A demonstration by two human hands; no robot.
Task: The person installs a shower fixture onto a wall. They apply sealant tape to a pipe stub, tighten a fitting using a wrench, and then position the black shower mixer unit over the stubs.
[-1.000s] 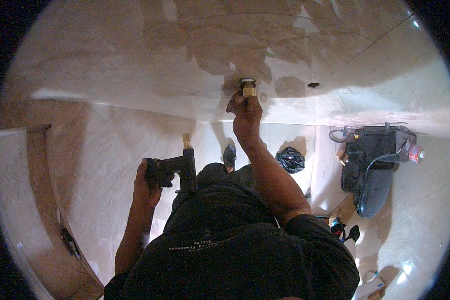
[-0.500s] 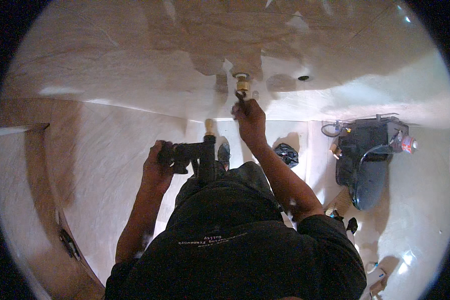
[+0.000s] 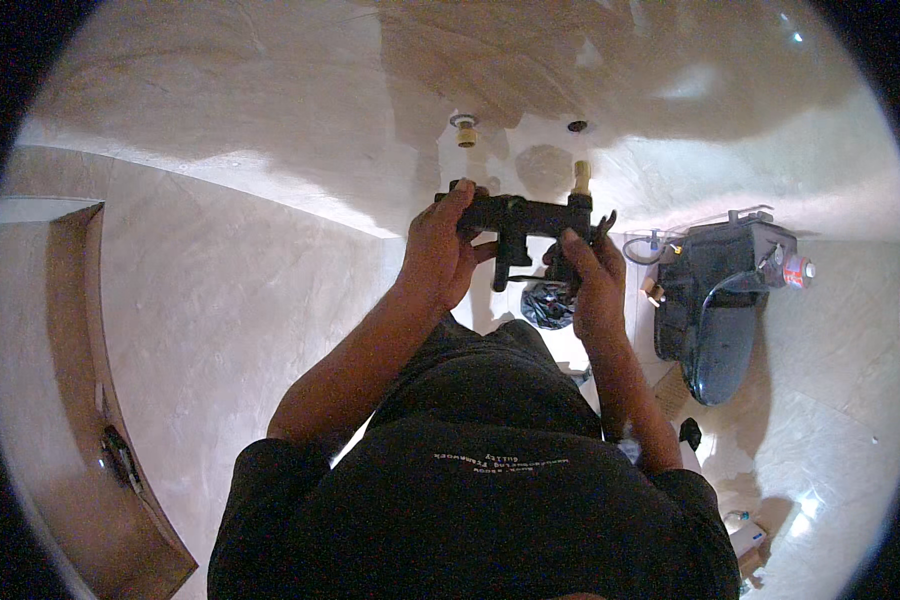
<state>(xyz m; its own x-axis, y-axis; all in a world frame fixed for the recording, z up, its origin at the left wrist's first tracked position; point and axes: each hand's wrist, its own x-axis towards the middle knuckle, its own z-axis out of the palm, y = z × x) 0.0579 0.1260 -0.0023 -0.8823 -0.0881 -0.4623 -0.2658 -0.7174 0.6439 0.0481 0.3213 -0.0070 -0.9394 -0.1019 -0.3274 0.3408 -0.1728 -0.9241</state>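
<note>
Both hands hold a black wall-mounted mixer tap level in front of the wall. My left hand is closed around its left end, with the thumb on top. My right hand grips the right end from below, its thumb against the body. A brass connector sticks up toward the wall from the tap's right end. On the wall, a brass fitting with a pale collar juts out ahead of my left hand. To its right is a dark round hole. The tap is apart from both.
A black toilet stands at the right, with a red-labelled bottle on it and a hose beside it. Below the tap lies a black plastic bag. A wall recess at the left has dark objects along its edge.
My right hand has left the brass wall fitting and taken hold of the tap's right end. My left hand has carried the tap right and up toward the wall.
</note>
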